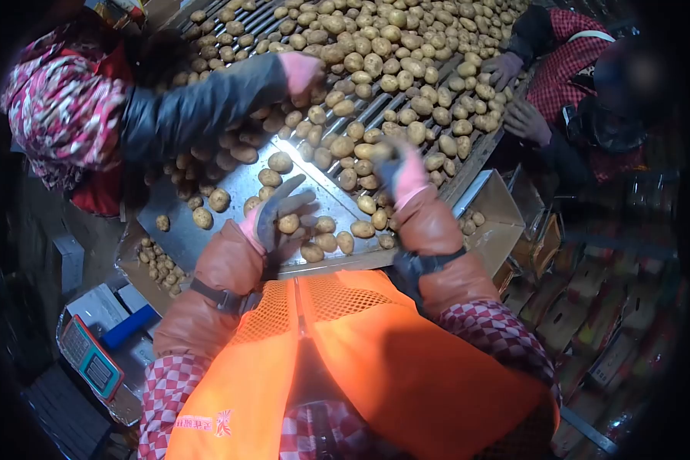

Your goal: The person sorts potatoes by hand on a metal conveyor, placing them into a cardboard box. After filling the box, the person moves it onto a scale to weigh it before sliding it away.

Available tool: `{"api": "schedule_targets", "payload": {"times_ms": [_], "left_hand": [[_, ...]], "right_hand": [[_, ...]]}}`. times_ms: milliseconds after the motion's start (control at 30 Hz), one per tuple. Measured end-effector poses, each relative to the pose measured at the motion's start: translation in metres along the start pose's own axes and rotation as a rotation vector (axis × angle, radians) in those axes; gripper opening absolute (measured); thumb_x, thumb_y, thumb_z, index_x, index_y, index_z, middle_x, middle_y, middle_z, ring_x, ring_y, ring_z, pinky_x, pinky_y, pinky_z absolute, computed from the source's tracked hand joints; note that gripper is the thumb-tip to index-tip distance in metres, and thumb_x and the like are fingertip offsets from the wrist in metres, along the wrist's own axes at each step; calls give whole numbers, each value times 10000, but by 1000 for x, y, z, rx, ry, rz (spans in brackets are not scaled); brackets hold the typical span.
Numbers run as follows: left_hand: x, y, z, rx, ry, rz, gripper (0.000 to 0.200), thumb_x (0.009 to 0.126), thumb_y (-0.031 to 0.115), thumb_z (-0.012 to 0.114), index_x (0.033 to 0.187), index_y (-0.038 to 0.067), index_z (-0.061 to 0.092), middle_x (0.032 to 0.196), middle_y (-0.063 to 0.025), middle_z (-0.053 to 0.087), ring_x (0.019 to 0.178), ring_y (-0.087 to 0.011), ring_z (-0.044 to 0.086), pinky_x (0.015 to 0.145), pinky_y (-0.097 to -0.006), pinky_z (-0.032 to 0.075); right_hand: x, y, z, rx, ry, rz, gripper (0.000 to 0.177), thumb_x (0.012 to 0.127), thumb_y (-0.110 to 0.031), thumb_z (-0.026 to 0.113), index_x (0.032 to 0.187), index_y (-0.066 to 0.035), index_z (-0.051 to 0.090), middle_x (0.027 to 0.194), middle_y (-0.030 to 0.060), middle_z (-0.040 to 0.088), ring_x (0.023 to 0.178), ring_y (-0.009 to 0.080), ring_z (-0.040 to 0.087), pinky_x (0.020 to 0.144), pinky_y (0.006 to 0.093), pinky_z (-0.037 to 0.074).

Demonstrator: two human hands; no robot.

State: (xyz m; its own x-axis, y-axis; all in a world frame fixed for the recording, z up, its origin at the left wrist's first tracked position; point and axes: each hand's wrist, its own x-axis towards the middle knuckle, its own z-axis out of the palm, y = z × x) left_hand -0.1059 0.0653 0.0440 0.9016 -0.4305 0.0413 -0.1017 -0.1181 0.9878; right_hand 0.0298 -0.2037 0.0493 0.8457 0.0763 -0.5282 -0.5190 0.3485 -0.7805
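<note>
Two gloved hands among potatoes (372, 65) at a metal sheet (184, 241).
Above the metal sheet, the left hand (271, 216) had its fingers apart around one small potato (288, 223); whether it was pinched could not be told. The right hand (402, 172), blurred, was near the sheet's right edge, and its grip also could not be told. Potatoes lay on the sheet and beyond it, where a co-worker's pink-gloved hand (302, 73) reached.

The left hand (285, 211) and right hand (399, 169) wear grey gloves (272, 218) with pink cuffs (412, 179); around them, tan-yellow potatoes (372, 64) and a silver surface (178, 241). Behind them: rust-brown oversleeves (437, 226), red-and-white checked sleeves (498, 330), a bright orange vest (368, 330).
</note>
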Motion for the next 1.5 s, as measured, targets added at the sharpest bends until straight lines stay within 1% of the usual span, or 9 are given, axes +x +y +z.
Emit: {"api": "schedule_targets", "payload": {"times_ms": [67, 167, 267, 533, 700, 1033, 1300, 1367, 1500], "left_hand": [[2, 3, 5, -831, 20, -225, 464, 963, 106, 586, 1408, 38, 475, 1322, -108, 545, 981, -219, 635, 888, -313, 528], [2, 19, -3, 61, 12, 158, 531, 956, 108, 544, 1463, 44, 400, 1221, -110, 606, 845, -181, 608, 729, -275, 523], [-36, 37, -26, -1125, 381, -518, 609, 938, 195, 593, 1475, 46, 349, 1098, -139, 641, 687, -136, 569, 491, -234, 452], [-303, -63, -100, -481, 1462, -499, 440, 955, 404, 609, 1310, 146, 582, 1203, -41, 631, 944, -221, 630, 727, -349, 557], [-201, 1, -88, -793, 1638, -617, 501, 933, 410, 644, 1316, 95, 578, 1114, -47, 657, 940, -227, 639, 756, -332, 554], [80, 23, -62, 826, 238, -179, 543, 813, 22, 596, 1344, 127, 559, 1375, -147, 561, 1206, -370, 572, 968, -442, 496], [169, -18, -65, 1051, -109, -644, 396, 839, 70, 599, 1234, 95, 589, 1351, -215, 519, 1158, -402, 603, 949, -461, 509], [162, -23, -58, 908, 118, -656, 271, 890, 128, 573, 1152, 63, 600, 1304, -240, 534, 1133, -415, 610, 929, -470, 509], [147, -64, -70, 786, 223, -651, 268, 958, 205, 504, 1162, 59, 596, 1222, -249, 588, 1069, -426, 624, 906, -478, 505]], "right_hand": [[-27, 26, 40, -160, -263, 187, 303, 977, -213, 578, 1228, -66, 663, 1048, 87, 674, 901, 190, 648, 827, 320, 542], [-40, 38, 86, -352, -389, 350, 307, 1014, -140, 503, 1277, -88, 653, 1171, 108, 683, 1046, 190, 651, 915, 278, 516], [43, 60, 56, -517, -363, -95, 276, 987, -93, 540, 1228, -42, 665, 1168, 109, 692, 1062, 191, 653, 915, 272, 513], [106, 8, 107, -1454, -240, -452, 363, 956, -172, 528, 1303, -119, 620, 1278, 185, 633, 1207, 353, 585, 1033, 400, 460], [108, 33, 128, -1636, -222, -532, 366, 949, -99, 434, 1266, -77, 617, 1283, 197, 609, 1203, 365, 577, 1043, 427, 454], [17, 17, 62, -325, -490, 200, 346, 979, -168, 541, 1294, -29, 580, 880, 35, 634, 710, 122, 553, 585, 262, 453], [4, 57, 7, -646, -450, -685, 440, 1038, -363, 480, 1281, -5, 562, 983, 88, 645, 775, 175, 603, 685, 282, 529], [6, 53, -2, 286, -209, 487, 427, 1034, -385, 493, 1239, -24, 591, 1010, 78, 632, 715, 150, 582, 631, 271, 507], [1, 45, 23, -53, -546, 454, 404, 1004, -315, 554, 1292, -33, 581, 917, 29, 622, 683, 123, 566, 597, 237, 465]]}}
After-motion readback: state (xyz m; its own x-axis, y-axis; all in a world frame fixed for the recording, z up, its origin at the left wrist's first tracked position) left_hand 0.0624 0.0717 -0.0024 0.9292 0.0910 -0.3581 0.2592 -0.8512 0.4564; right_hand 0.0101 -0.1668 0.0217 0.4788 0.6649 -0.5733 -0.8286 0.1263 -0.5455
